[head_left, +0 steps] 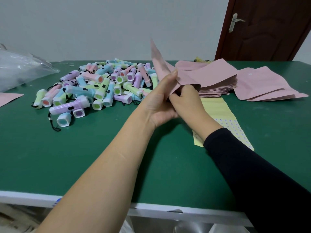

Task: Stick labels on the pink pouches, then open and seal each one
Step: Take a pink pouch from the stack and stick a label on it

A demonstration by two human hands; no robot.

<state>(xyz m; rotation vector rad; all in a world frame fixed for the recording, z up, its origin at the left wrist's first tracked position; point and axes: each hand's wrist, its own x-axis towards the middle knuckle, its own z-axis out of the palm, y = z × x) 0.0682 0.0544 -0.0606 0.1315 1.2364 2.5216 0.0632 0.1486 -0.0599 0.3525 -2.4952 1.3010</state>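
1. Pink pouch [160, 64]: held clear of the desk [84, 157] and tilted, its far corner pointing up toward the wall. Its lower end sits between both hands, just in front of the stack of pouches [218, 78].
2. Left hand [159, 105]: bare forearm. The thumb lies straight along the pouch's near face and the fingers are behind it, so the sheet is pinched between them.
3. Right hand [186, 98]: black sleeve. The fingers are curled narrow over the pouch's lower edge and grip it. Whether any fingertip is inside the mouth cannot be told.
4. Step in hand, as judged: parting the mouth of this pouch. No label shows on the visible face, and the other face is hidden.
5. Recommended method: keep the left pinch on one wall only and draw the other wall away with the right fingers. Work at the edge so the body does not crease. When resealing, press along the whole strip from one end to the other.
6. Risk: gripping both walls together will keep the mouth closed.
7. Nearby: the label sheet [217, 106] lies under the right wrist. The fanned pouches [262, 84] lie right of the stack, one showing a small round label. The pile of torches [101, 86] is to the left.
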